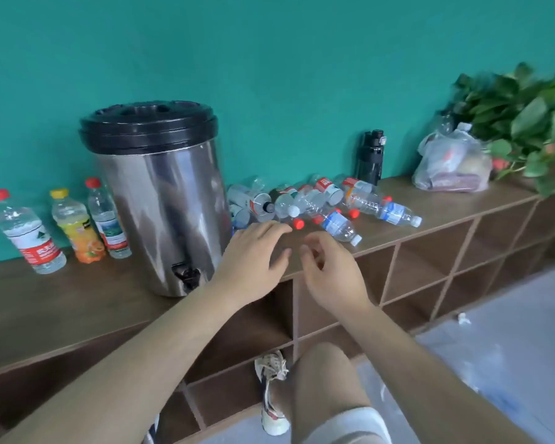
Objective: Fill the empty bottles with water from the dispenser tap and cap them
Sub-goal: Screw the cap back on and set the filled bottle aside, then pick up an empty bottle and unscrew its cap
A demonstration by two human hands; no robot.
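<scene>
A steel water dispenser [161, 203] with a black lid stands on the wooden shelf top [61, 302]; its black tap [186, 275] faces the front edge. Right of it lie several empty plastic bottles [305, 200] on their sides, with loose red caps [298, 223] among them. Three capped upright bottles [29, 232] stand left of the dispenser. My left hand [253, 261] hovers open just in front of the pile, holding nothing. Beside it, my right hand [330, 277] has its fingers curled loosely and apart, also holding nothing.
A black flask [370, 157] stands at the wall behind the pile. A plastic bag [452, 165] and a leafy plant [526, 123] sit farther right. Open cubbyholes [423, 261] run under the shelf top. My knee and shoe [271, 389] are below.
</scene>
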